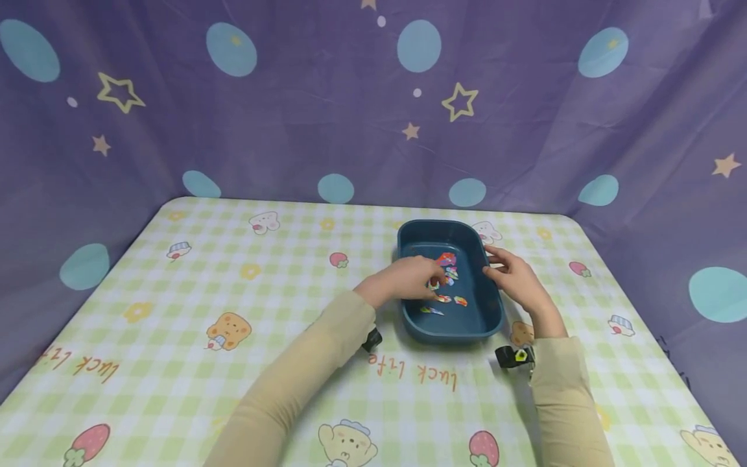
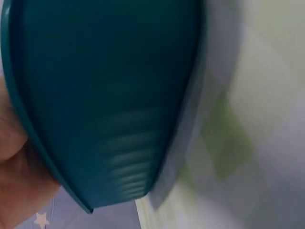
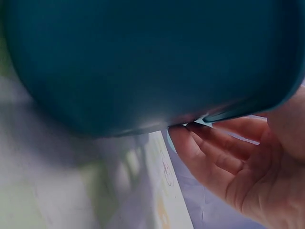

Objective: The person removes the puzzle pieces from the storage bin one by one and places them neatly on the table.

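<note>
- A green-and-white checked tablecloth (image 1: 175,389), printed with strawberries, cupcakes and bears, covers the table; beyond its far edge hangs a purple curtain (image 1: 327,117) with stars and blue ovals.
- A beige left sleeve (image 1: 303,370) slants in from the near side, with a small black wrist device (image 1: 371,339) showing just past its cuff.
- The left hand (image 1: 411,279) reaches over the left rim into the tub, fingers bent down among the scraps — whether finger and thumb pinch one, I cannot tell.
- The dark teal plastic tub (image 1: 478,318) rests on the cloth right of the table's middle, its long sides running near to far.
- Small multicoloured scraps (image 1: 461,301), perhaps paper, lie loosely on the tub's floor; a red-pink one is farthest.
- The right hand (image 1: 518,277) holds the tub's right side — thumb over the rim, fingertips against the outer wall.
- Near that wrist sit a second black device (image 1: 515,356) and the beige right sleeve (image 1: 563,395).
</note>
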`<action>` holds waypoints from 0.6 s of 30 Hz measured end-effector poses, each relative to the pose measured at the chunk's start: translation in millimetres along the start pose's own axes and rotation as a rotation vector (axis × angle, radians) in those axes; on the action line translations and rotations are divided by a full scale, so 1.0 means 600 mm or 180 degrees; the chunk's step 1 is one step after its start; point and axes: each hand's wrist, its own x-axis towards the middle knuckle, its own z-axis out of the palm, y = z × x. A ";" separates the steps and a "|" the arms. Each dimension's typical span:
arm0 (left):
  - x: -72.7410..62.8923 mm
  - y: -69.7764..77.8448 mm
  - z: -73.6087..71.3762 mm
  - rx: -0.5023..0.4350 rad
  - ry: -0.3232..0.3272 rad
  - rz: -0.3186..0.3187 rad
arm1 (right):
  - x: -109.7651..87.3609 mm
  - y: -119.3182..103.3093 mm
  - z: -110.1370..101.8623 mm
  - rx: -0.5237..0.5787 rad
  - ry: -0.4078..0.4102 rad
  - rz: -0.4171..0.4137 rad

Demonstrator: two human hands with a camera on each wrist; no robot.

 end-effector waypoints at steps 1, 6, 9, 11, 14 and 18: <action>0.002 0.002 0.001 0.0020 -0.0074 0.0005 | 0.000 0.000 -0.001 0.0026 -0.0015 0.0008; 0.007 0.012 0.008 0.0216 -0.0348 -0.0059 | -0.001 0.006 -0.003 0.0227 -0.0092 0.0033; 0.007 0.016 0.010 0.0360 -0.0424 -0.0108 | -0.003 0.011 -0.006 0.0398 -0.0185 0.0022; 0.007 0.018 0.011 0.0421 -0.0465 -0.0133 | -0.004 0.014 -0.007 0.0501 -0.0267 0.0026; 0.008 0.019 0.013 0.0477 -0.0503 -0.0147 | -0.004 0.020 -0.010 0.0665 -0.0387 0.0032; 0.009 0.021 0.014 0.0469 -0.0535 -0.0164 | -0.005 0.023 -0.010 0.0822 -0.0468 0.0049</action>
